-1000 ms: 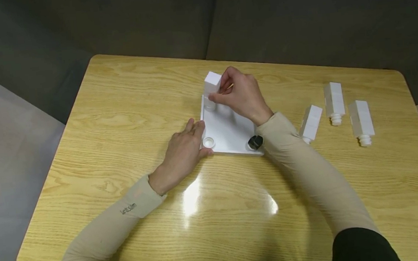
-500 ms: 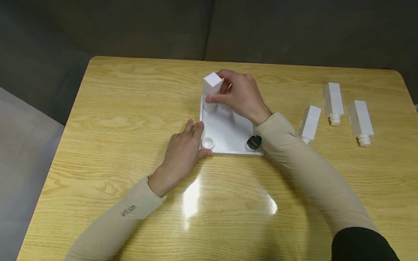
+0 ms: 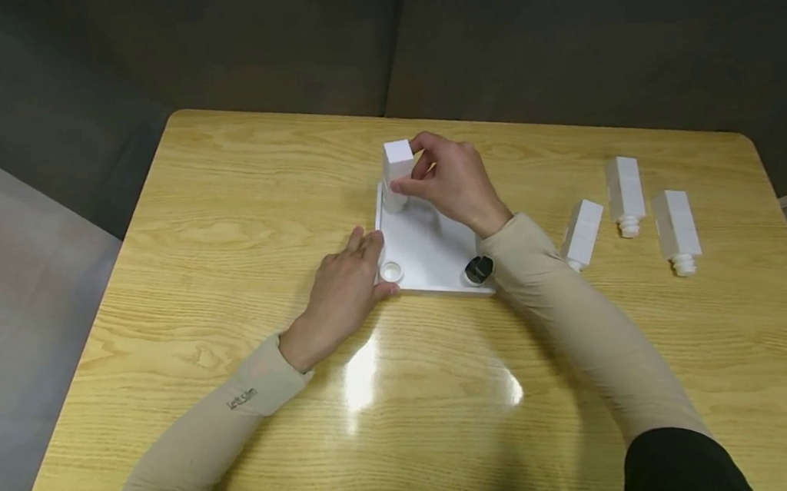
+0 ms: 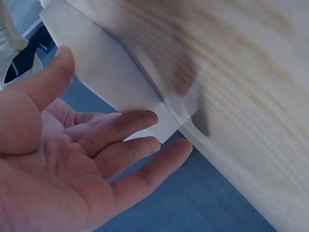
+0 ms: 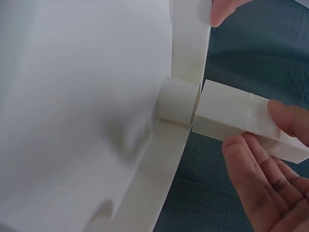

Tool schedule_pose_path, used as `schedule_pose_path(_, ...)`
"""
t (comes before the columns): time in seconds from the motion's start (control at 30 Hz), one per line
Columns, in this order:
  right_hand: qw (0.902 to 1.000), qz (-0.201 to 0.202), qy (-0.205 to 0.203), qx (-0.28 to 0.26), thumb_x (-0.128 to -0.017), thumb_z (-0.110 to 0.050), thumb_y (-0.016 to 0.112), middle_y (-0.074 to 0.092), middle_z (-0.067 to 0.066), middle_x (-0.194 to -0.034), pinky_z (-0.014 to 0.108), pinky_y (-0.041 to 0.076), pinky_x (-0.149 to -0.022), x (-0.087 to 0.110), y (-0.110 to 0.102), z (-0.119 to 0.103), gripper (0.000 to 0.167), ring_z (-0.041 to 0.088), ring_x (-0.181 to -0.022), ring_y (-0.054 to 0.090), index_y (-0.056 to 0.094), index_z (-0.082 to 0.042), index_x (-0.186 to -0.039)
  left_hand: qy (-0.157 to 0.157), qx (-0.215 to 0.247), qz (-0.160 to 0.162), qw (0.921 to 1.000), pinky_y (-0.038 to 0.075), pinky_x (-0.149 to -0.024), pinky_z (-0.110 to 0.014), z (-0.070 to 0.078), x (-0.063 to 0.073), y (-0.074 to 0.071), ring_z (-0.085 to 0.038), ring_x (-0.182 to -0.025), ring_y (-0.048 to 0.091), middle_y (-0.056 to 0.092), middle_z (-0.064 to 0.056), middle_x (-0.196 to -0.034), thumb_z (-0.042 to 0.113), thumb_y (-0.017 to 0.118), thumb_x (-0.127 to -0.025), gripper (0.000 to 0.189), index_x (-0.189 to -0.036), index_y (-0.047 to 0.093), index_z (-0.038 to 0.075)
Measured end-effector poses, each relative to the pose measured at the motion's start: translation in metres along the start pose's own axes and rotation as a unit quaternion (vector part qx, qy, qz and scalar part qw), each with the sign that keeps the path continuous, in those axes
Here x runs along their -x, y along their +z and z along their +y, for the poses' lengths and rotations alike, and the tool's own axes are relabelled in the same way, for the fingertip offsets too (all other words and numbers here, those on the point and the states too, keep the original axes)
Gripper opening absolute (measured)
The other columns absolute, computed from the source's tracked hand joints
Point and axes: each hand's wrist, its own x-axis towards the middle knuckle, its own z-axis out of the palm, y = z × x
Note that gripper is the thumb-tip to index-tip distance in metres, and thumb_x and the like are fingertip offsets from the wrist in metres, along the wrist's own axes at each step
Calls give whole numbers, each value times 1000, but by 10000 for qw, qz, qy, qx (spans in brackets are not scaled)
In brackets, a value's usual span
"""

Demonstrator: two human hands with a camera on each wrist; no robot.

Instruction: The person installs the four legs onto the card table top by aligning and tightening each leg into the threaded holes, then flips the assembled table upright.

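A small white board [image 3: 428, 246] with a raised rim lies on the table. Standing upright at its far left corner is a white square furniture leg [image 3: 397, 164], which my right hand [image 3: 456, 183] pinches between thumb and fingers. The right wrist view shows this leg [image 5: 227, 106] lined up against a round white socket [image 5: 178, 100] at the board's corner; whether its thread is inside is hidden. My left hand [image 3: 342, 284] rests with fairly straight fingers along the board's left edge, its thumb near the front edge. Beside it is another round white socket [image 3: 392, 272].
A black piece [image 3: 479, 269] sits at the board's near right corner, close to my right sleeve. On the right side of the table [image 3: 226, 235] lie three more white legs, a left one [image 3: 583, 230], a middle one [image 3: 625, 189] and a right one [image 3: 676, 223], with ribbed ends.
The white leg in my right hand has turned about its length and sits slightly lower at the corner. My left hand stays in place on the board.
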Motion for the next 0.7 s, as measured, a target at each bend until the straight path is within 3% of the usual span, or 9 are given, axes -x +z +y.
schedule_pose_path(0.2,9999,4,8,-105,-93,-14,85,76,12,-96,28,48,-70,1,0,-1,37,24,-85,72,68,0,-122,-46,-17,-15,10000,57,-100,-63,1,-1,-1,-44,-149,46,54,-29,-153,33,84,-92,84,-151,49,-14)
schedule_pose_path(0.47,9997,51,83,-233,-91,-18,89,73,12,-102,29,52,-73,1,0,0,32,25,-93,76,64,-4,-107,8,-111,8,9999,58,-99,-62,0,-2,-1,-44,-149,47,54,-28,-154,33,83,-92,81,-150,51,-14)
schedule_pose_path(0.7,9996,13,104,-251,-91,-20,91,76,13,-103,30,53,-76,0,-1,-2,37,26,-93,76,64,-3,-108,66,-111,48,9999,58,-98,-62,0,-2,-3,-45,-148,47,55,-29,-152,33,84,-91,83,-150,50,-15)
